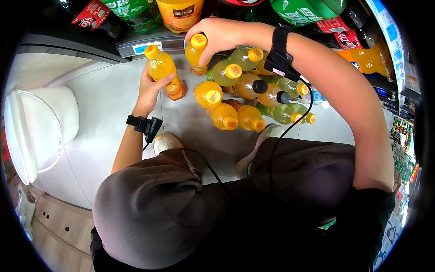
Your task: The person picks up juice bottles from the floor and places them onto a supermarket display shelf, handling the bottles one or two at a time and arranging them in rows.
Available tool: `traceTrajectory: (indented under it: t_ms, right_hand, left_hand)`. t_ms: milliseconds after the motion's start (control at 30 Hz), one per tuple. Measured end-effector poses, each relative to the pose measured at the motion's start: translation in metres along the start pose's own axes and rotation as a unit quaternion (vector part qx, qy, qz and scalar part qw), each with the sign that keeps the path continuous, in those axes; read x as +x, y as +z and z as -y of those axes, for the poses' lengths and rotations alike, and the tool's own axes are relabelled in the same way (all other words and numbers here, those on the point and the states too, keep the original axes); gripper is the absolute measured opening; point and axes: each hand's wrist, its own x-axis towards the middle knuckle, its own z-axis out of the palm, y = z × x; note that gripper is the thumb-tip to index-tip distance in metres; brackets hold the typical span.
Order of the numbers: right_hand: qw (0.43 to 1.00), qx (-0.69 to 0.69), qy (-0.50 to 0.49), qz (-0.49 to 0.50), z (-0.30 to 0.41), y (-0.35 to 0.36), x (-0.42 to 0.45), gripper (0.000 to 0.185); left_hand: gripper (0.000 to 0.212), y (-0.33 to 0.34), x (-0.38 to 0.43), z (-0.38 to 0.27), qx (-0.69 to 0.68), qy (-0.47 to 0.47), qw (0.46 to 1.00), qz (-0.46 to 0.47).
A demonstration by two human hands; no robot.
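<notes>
My left hand (152,89) is wrapped around a yellow-capped bottle of orange drink (166,69), left of the others. Up by the shelf edge, my right hand (217,35) grips a second orange drink bottle (196,56) around its upper part, with the thumb along its near side. Right of that bottle, several more stand in a cluster on the floor: orange ones with yellow caps (223,115), pale green ones (224,73), and two amber ones with black caps (248,85). My right forearm passes over the cluster and partly hides the bottles at the back.
A white bucket (51,119) with a handle lies or leans at the left. The lower shelf edge (153,47) carries price tags, with large soda bottles (132,13) above it. My shoes (167,142) flank the tiled floor (112,95). A black cable (289,129) hangs from my right wrist.
</notes>
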Motion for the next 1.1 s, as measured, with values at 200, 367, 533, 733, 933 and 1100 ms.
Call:
traceTrajectory:
  t_ms: [200,367,533,733,933,1100]
  right_hand:
    - [1.000,0.004,0.001,0.017,0.001,0.005,0.007,0.060]
    - [1.000,0.000,0.000,0.000,0.005,0.017,0.013,0.064]
    - [0.999,0.029,0.001,-0.021,0.011,0.035,0.018,0.064]
    - [0.999,0.014,0.010,-0.039,0.018,0.040,0.013,0.059]
    - [0.994,0.009,-0.039,-0.101,0.036,0.027,-0.009,0.054]
    - [0.964,0.132,-0.152,-0.172,0.102,-0.018,-0.070,0.050]
  left_hand:
    - [0.057,-0.010,-0.008,0.010,0.006,0.026,1.000,-0.007]
    - [0.055,-0.004,-0.009,0.009,0.025,0.018,0.999,-0.013]
    - [0.053,0.001,-0.015,0.009,0.026,0.045,0.997,-0.054]
    - [0.051,-0.007,-0.011,-0.005,0.024,0.017,0.997,-0.076]
    - [0.051,-0.005,-0.032,-0.030,0.105,0.094,0.984,-0.110]
    - [0.048,-0.006,-0.081,-0.112,0.097,0.245,0.954,-0.141]
